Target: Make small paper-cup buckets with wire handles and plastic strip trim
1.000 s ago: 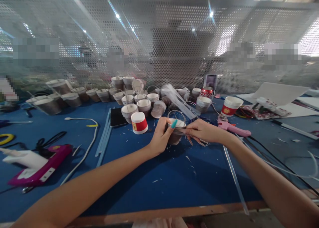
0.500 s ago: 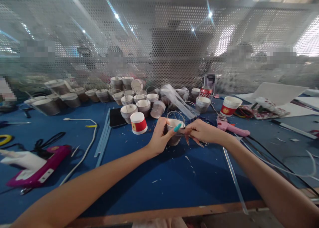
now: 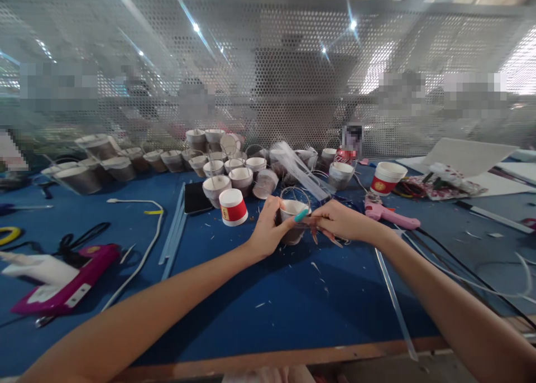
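A small grey-wrapped paper cup (image 3: 293, 237) with a thin wire handle (image 3: 298, 190) stands upright in front of me. My left hand (image 3: 268, 229) grips it from the left, its thumb with a long turquoise nail lying across the near rim. At the right side of the rim, my right hand (image 3: 335, 222) is closed in a pinch against the cup. What lies between those fingertips is too small to make out. Left of my hands, a red and white paper cup (image 3: 233, 209) stands upside down on the blue table.
Many grey cups (image 3: 216, 188) crowd the back. A pink glue gun (image 3: 391, 214) and stacked red-banded cups (image 3: 387, 181) sit at right. Clear glue sticks (image 3: 396, 305) lie by my right arm. At left are a magenta device (image 3: 71, 285) and a white cable (image 3: 157, 232).
Hardly anything differs. Both hands keep their hold at the cup's rim, with only a slight shift of the left thumb.
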`<state>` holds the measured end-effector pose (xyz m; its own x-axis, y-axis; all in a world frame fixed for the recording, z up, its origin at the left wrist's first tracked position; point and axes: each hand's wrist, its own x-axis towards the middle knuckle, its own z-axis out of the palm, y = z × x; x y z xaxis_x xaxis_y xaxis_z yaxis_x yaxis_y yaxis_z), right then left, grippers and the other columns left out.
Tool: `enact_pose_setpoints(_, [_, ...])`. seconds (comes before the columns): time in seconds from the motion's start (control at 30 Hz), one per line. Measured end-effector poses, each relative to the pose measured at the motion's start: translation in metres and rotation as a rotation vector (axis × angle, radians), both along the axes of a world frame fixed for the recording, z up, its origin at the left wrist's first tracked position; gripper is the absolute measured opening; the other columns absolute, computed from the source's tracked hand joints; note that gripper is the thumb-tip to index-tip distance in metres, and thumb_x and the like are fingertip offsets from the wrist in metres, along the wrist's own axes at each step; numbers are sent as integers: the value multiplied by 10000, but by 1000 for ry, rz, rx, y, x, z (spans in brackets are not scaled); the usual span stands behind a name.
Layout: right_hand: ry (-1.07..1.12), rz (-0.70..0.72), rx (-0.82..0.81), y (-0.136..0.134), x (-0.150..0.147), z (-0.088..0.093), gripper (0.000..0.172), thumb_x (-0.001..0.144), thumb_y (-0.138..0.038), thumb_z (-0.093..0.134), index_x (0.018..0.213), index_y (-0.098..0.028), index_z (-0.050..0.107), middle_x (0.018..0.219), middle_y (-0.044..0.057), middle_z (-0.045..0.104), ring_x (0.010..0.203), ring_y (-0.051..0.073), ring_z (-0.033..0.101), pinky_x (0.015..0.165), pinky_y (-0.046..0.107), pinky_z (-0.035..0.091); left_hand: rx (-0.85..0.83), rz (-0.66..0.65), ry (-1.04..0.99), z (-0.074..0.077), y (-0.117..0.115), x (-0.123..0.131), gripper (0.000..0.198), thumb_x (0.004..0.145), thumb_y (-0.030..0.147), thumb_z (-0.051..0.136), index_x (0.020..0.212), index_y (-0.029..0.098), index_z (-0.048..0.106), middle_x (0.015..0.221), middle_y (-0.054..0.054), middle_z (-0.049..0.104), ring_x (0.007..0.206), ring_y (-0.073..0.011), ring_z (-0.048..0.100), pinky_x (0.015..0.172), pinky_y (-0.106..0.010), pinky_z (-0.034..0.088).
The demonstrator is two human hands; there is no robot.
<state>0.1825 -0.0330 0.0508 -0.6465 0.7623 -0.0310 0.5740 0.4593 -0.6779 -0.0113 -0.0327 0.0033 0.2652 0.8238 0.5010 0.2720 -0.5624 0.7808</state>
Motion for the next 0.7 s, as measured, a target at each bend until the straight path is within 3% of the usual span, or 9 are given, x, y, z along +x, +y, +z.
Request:
enact_pose_setpoints(0.23, [18,-22,10,-1,-1,1,474,870,-430,387,604,-134,644,348,-24,467,336,62,459,476,173,391,6,-41,-106,1,1,-2,348,898,442,256,731,185,422,789,-16,409,750,-142,394,723,-289,346])
enact_pose_setpoints(0.43, [7,-5,18,1,1,0,471,864,-443,390,622,-130,645,367,-16,492,347,71,476,458,178,387,30,-79,-71,3,3,-2,292,849,408,437,670,177,429,769,1,379,757,-132,388,722,-272,333])
enact_pose_setpoints(0.7, [14,-24,5,2,1,-1,457,867,-424,389,615,-130,632,363,-25,478,332,61,457,448,169,387,-48,-81,-128,0,5,-2,340,874,459,318,723,182,445,778,-8,397,741,-144,391,701,-290,343])
